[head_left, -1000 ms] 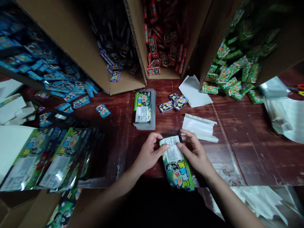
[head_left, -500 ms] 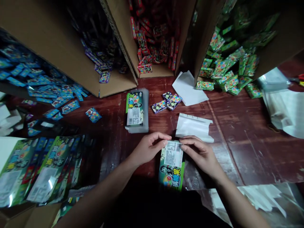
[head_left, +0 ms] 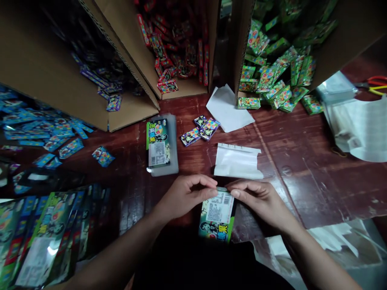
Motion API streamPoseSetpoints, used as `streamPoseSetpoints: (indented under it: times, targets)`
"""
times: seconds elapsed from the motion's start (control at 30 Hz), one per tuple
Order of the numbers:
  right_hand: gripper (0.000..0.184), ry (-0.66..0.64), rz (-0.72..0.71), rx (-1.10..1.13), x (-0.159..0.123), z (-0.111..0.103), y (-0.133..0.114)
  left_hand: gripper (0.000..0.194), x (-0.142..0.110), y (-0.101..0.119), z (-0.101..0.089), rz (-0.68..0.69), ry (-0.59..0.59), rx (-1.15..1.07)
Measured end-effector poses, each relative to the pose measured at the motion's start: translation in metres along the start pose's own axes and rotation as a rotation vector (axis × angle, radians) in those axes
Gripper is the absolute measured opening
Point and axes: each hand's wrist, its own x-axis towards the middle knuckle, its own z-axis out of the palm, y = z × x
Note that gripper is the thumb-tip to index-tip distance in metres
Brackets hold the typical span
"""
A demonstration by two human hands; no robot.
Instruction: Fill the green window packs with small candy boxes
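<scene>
Between my hands, close to my body, is a green-and-black printed candy package [head_left: 217, 219] with a white label. My left hand [head_left: 189, 195] pinches its far left corner between thumb and fingers. At the far right corner my right hand [head_left: 261, 201] grips it the same way. The package's near end is cut off by my dark clothing. Beyond my left hand lies a similar printed card on a stack of clear plastic sleeves [head_left: 173, 149]. Several small purple candy boxes [head_left: 208, 128] lie to the right of that stack.
Open cartons hold purple, red [head_left: 167, 86] and green candy boxes [head_left: 281, 94]. Blue boxes [head_left: 71, 148] spill at the left. Filled packs [head_left: 50, 233] lie at the lower left. White paper sheets [head_left: 237, 161], more clear sleeves [head_left: 337, 88] and scissors [head_left: 376, 85] are on the right.
The whole view has shifted, so table items appear farther left. The package has turned straighter, and both hands have moved to pinch its far edge. The stack and small boxes stay in place.
</scene>
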Motion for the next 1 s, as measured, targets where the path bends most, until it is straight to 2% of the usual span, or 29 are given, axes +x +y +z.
streamPoseSetpoints:
  times: [0.13, 0.23, 0.27, 0.3, 0.37, 0.43, 0.5, 0.6, 0.73, 0.9, 1.0]
  targets:
    - [0.013, -0.065, -0.123, -0.045, -0.008, -0.01, 0.001, 0.009, 0.001, -0.004, 0.001, 0.045, -0.041, -0.012]
    - [0.016, -0.198, -0.237, -0.273, -0.001, -0.03, -0.013, 0.005, 0.008, -0.001, 0.002, 0.108, -0.055, 0.091]
    - [0.018, -0.201, -0.292, -0.382, 0.006, -0.04, -0.019, 0.004, 0.011, 0.001, 0.002, 0.132, -0.059, 0.139]
    - [0.019, -0.166, -0.352, -0.488, 0.017, -0.051, -0.024, 0.003, 0.015, 0.004, 0.003, 0.154, -0.066, 0.184]
    - [0.023, -0.01, -0.451, -0.657, 0.045, -0.073, -0.028, 0.002, 0.025, 0.008, 0.005, 0.186, -0.099, 0.257]
    - [0.026, 0.109, -0.453, -0.791, 0.078, -0.09, -0.025, 0.004, 0.036, 0.011, 0.009, 0.203, -0.136, 0.3]
    - [0.026, 0.096, -0.405, -0.887, 0.107, -0.101, -0.015, 0.003, 0.048, 0.008, 0.014, 0.194, -0.163, 0.327]
    - [0.025, -0.006, -0.374, -0.913, 0.131, -0.104, 0.002, 0.002, 0.065, -0.002, 0.02, 0.162, -0.195, 0.356]
    - [0.021, -0.073, -0.382, -0.891, 0.132, -0.103, 0.012, 0.003, 0.079, -0.014, 0.022, 0.127, -0.211, 0.42]
    - [0.013, -0.096, -0.419, -0.863, 0.123, -0.103, 0.003, 0.003, 0.084, -0.015, 0.021, 0.108, -0.207, 0.403]
    - [0.016, -0.093, -0.444, -0.736, 0.111, -0.103, -0.012, 0.002, 0.084, -0.013, 0.022, 0.096, -0.2, 0.369]
